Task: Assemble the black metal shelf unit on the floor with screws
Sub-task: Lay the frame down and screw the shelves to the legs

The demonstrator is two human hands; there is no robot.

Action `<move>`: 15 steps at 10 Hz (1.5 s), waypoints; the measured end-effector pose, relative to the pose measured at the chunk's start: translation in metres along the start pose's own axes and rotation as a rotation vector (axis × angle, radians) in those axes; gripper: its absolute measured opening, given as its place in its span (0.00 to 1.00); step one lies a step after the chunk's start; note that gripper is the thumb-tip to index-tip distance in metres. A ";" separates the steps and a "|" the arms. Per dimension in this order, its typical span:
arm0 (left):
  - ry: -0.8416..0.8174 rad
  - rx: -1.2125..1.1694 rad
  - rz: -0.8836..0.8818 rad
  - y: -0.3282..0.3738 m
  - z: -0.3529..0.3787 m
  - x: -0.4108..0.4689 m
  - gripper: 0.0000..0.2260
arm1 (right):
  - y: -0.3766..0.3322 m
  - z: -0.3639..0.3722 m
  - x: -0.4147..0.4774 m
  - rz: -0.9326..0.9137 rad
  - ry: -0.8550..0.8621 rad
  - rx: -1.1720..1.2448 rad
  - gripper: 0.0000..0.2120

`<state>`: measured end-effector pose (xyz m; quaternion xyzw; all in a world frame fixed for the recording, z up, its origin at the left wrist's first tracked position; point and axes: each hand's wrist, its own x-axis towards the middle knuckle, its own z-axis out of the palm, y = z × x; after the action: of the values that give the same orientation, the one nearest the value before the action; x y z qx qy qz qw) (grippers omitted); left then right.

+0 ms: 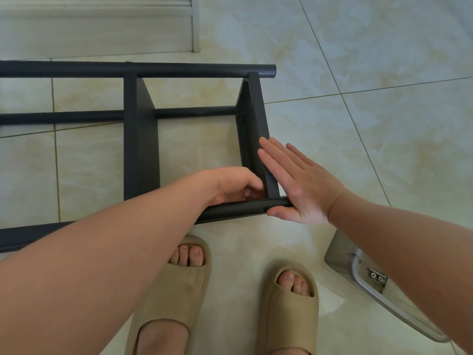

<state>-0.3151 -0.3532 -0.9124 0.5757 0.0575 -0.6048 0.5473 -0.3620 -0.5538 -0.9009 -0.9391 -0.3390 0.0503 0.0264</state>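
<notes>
While the right hand (299, 185) lies flat against the outer face of the end panel (257, 116), fingers straight and thumb at the tip of the near tube (230, 212), its grip closes on nothing; it only braces. The left hand (230, 185) is curled into the inside corner where that panel meets the near tube. Its fingertips are hidden, so I cannot tell whether its grip has a screw or is bare. The black metal shelf unit (139, 139) lies on the tiled floor (384, 124). Its far tube (179, 70) is close to the skirting (102, 34) at the floor's far edge, and its near tube is just ahead of the beige slippers (176, 285).

The main risk, as I judge it, is the joint. If the flat palm slips or pushes too hard, the panel could shift off line with the tube. A screw could then go in crooked, or drop and roll across the smooth tiles. Fingers tucked in the corner could be pinched if the panel swings inward. The tube tip also sits near bare toes.

Room is tight toward the skirting and the feet. To the right of the panel the floor is open as far as a clear plastic case (358, 267) under the right forearm, which an elbow drawn back could knock.
</notes>
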 end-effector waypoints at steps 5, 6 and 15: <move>0.072 0.126 0.025 0.000 0.003 -0.002 0.06 | 0.000 0.000 0.000 -0.002 0.001 0.004 0.48; 0.076 0.172 0.068 -0.001 0.003 0.000 0.08 | 0.000 0.000 0.000 -0.002 0.004 0.007 0.48; 0.059 0.113 0.032 -0.002 0.001 0.000 0.05 | -0.001 0.000 0.000 0.003 0.015 0.001 0.49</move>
<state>-0.3172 -0.3529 -0.9134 0.6241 0.0300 -0.5811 0.5214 -0.3629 -0.5533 -0.9003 -0.9400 -0.3372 0.0437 0.0293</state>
